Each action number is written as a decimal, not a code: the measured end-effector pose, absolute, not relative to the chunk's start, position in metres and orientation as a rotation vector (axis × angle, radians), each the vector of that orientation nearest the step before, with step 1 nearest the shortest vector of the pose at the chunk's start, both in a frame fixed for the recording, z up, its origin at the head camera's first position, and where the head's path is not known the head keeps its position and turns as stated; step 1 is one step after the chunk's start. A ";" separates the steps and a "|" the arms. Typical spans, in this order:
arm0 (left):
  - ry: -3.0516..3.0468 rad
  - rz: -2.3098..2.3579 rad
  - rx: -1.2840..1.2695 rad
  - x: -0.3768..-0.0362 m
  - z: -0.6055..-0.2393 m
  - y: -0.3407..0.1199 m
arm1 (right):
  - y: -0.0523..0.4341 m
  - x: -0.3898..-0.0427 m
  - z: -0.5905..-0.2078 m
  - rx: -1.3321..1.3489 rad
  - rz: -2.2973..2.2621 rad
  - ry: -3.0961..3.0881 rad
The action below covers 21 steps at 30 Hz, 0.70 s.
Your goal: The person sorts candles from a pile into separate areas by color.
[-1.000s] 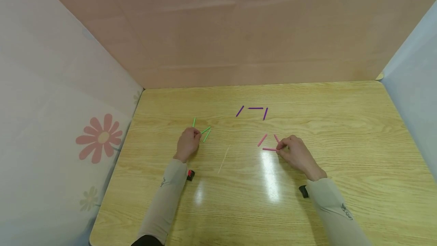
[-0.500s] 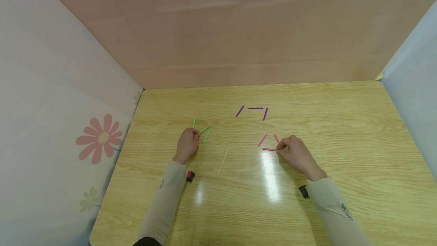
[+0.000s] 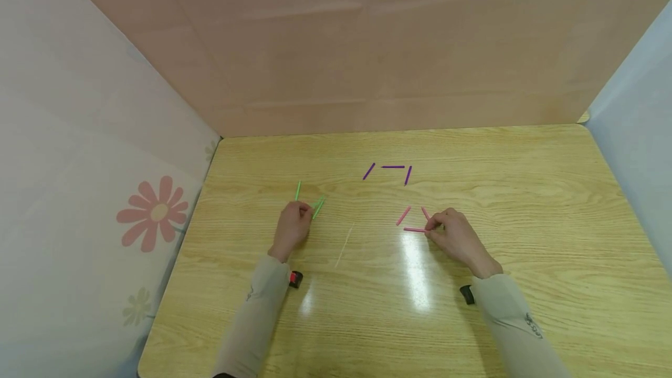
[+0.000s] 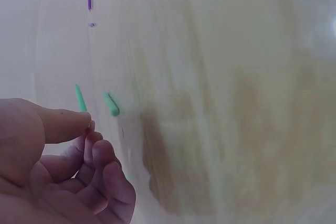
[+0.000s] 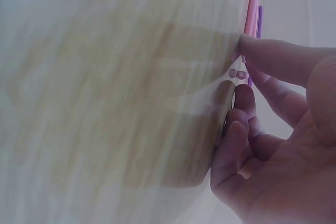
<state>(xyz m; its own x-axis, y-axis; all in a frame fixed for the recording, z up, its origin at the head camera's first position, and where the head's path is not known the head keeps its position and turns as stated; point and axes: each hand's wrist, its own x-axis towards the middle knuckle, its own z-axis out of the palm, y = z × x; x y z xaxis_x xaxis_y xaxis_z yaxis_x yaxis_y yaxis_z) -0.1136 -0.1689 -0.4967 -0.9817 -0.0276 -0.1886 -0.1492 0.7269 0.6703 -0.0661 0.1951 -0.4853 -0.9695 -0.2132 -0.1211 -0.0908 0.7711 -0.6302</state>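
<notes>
In the head view my left hand (image 3: 291,227) pinches a thin green stick (image 4: 81,98) between thumb and fingertips. Close beside that stick, a second green stick (image 3: 318,209) lies slanted on the table. A third green stick (image 3: 297,190) lies just beyond the hand. My right hand (image 3: 458,239) is low at the table, thumb and fingertip pinching the right end of a pink stick (image 3: 414,230) that lies crosswise. Two more pink sticks, a left one (image 3: 403,216) and a right one (image 3: 425,213), slant above it; the right one's lower end is behind my fingers.
Farther back on the wood-grain table (image 3: 551,203) lie three purple sticks, the middle one (image 3: 392,167) crosswise and the outer two slanted. A tan panel (image 3: 367,45) rises along the back edge. Pale walls stand left and right.
My left hand has shifted slightly toward me and to the right. Its green stick has turned steeper and now nearly overlaps the one lying beside it. The right hand stays still.
</notes>
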 end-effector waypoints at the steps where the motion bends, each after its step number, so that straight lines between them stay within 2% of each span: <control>1: 2.768 1.091 -0.136 -0.112 -0.496 -0.168 | 0.195 -0.066 -0.486 -0.243 -0.975 2.782; 21: 2.820 1.044 0.022 -0.094 -0.497 -0.158 | 0.196 -0.066 -0.484 -0.252 -0.987 2.772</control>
<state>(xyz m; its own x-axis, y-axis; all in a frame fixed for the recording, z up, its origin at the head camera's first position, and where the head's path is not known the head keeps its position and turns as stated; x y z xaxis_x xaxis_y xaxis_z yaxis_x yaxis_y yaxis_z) -0.0942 -0.1584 -0.4965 -0.9909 0.0604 -0.1203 -0.0326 0.7599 0.6493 -0.0656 0.1957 -0.4844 -0.9679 -0.2213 -0.1190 -0.0963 0.7641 -0.6379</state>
